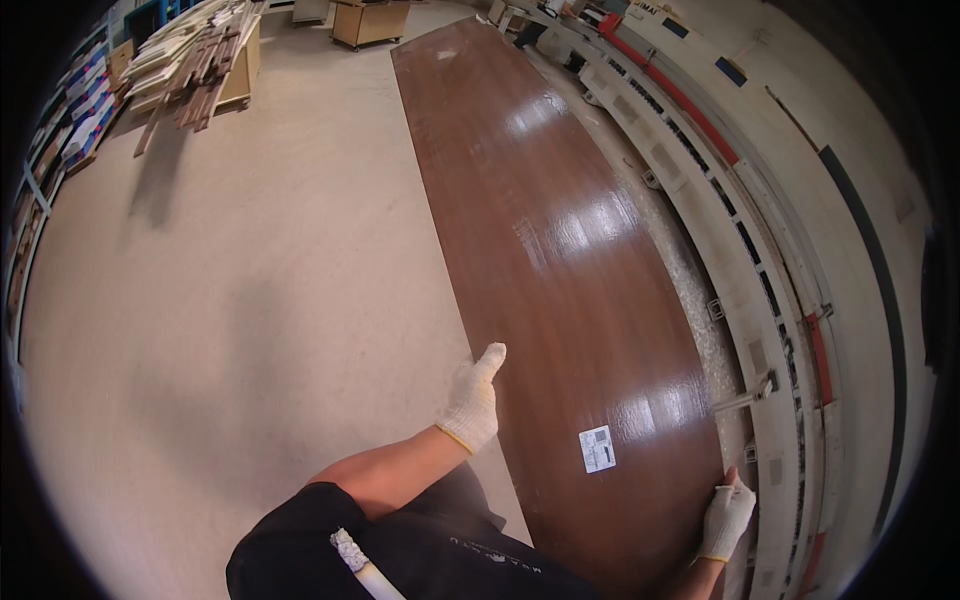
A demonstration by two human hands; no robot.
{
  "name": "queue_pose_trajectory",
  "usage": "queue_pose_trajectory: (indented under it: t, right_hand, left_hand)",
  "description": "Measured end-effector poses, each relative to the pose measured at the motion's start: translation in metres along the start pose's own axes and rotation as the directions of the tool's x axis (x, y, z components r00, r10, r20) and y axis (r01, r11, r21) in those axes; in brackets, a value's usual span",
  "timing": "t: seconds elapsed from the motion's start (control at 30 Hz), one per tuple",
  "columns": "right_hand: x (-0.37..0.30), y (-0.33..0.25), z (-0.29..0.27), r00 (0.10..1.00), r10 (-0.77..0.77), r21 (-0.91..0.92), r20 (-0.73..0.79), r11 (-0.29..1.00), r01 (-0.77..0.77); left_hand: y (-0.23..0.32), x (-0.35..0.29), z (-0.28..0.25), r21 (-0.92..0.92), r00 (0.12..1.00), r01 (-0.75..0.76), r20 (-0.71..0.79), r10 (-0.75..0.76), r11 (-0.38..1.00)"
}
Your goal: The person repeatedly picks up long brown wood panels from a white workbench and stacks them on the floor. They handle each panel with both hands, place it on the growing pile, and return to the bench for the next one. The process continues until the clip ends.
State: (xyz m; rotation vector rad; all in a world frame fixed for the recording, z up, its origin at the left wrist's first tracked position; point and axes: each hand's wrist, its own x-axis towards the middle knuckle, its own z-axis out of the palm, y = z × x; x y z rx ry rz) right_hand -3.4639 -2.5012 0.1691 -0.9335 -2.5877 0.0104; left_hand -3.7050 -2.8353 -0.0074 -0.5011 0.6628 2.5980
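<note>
A long brown wood-grain panel [545, 290] with a glossy face stretches away from me. My left hand [472, 400], in a white knit glove, grips its left edge, thumb over the top face and fingers hidden below. At the right edge near me, my right hand [729, 517] is closed on the panel, also gloved; its fingertips are partly hidden. A white printed label [597, 449] is stuck to the panel's near part, between the two hands.
Along the panel's right side runs a long pale machine [735, 210] with a red strip. Wood strips [205, 60] overhang a stand at the far left, beside shelving [45, 190]. A wheeled wooden box [368, 24] stands far back. Close up, a white cigarette [365, 570] has an ash tip.
</note>
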Motion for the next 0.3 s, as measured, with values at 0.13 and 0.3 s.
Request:
queue_pose_trajectory:
  t: [0.13,0.3]
  right_hand:
    - [0.189,-0.162,0.101,1.000,-0.014,0.123,0.017,0.992,0.012]
    - [0.477,-0.400,0.227,0.993,-0.061,0.164,0.104,0.985,0.044]
  left_hand:
    - [0.113,0.245,0.074,0.084,0.994,-0.096,0.069,0.090,0.992]
    - [0.289,0.574,0.157,0.044,0.992,-0.118,-0.048,0.120,0.992]
